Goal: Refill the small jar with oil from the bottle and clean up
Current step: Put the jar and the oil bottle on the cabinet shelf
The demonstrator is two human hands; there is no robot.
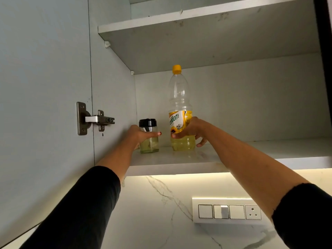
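A small glass jar [149, 145] with a black lid stands on the lower cabinet shelf [260, 150], holding some pale oil. My left hand [139, 134] is wrapped around its middle. To its right stands a tall clear oil bottle [179, 97] with a yellow cap and yellow label, oil only in its lower part. My right hand [192, 130] grips the bottle around the label. Both containers rest upright on the shelf.
The cabinet door [45, 87] hangs open on the left with a metal hinge [93, 119]. An upper shelf [197, 42] spans above the bottle. Below the cabinet is a lit marble backsplash [161, 203] with a switch panel [228, 211].
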